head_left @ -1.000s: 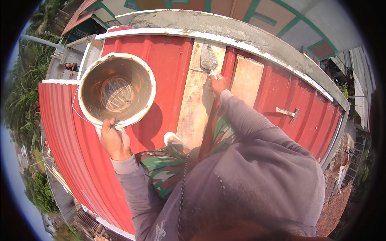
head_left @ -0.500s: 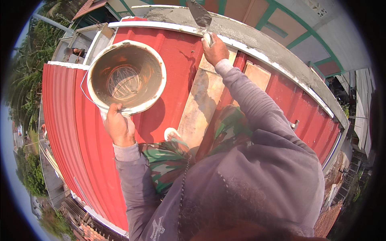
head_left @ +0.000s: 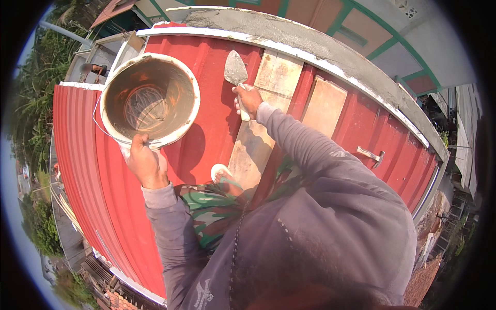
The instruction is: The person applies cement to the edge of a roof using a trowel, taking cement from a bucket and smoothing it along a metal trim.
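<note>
My left hand (head_left: pixel 145 164) grips the rim of a white bucket (head_left: pixel 149 99), held up at the left with its mortar-smeared inside facing me. My right hand (head_left: pixel 248 100) holds a pointed trowel (head_left: pixel 236 70), blade up, over the red corrugated roof (head_left: pixel 206 93). The trowel's tip is just below the grey cement-topped wall (head_left: pixel 289 36). A wooden plank (head_left: pixel 258 134) lies on the roof beneath my right arm.
A second board (head_left: pixel 323 106) lies to the right of the plank, and a hammer (head_left: pixel 371 155) rests on the roof further right. My foot in a sandal (head_left: pixel 223 175) stands on the roof. The roof's edge drops off at the left, with trees and ground far below.
My right hand has drawn the trowel back from the wall top, down and toward the bucket. The bucket has stayed held up at the left.
</note>
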A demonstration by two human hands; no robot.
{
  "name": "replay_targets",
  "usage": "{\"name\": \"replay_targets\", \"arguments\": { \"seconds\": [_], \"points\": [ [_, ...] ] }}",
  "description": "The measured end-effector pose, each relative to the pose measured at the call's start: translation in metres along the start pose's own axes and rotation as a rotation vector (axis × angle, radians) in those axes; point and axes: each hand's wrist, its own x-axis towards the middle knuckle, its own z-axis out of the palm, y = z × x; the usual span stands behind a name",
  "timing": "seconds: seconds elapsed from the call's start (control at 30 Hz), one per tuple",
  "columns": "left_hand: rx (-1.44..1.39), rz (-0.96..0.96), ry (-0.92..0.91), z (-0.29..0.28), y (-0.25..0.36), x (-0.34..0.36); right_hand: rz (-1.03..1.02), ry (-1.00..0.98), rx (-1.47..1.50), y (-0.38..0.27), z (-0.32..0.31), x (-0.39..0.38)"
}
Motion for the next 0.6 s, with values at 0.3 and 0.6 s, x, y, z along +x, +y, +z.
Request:
{"name": "replay_targets", "arguments": {
  "seconds": [0.3,0.6],
  "points": [
    [0.028,0.022,-0.052,0.02,0.006,0.001,-0.05,0.265,0.385,0.044,0.038,0.099],
    [0.015,-0.008,-0.056,0.006,0.01,-0.001,-0.045,0.327,0.369,0.033,0.064,0.063]
  ]
}}
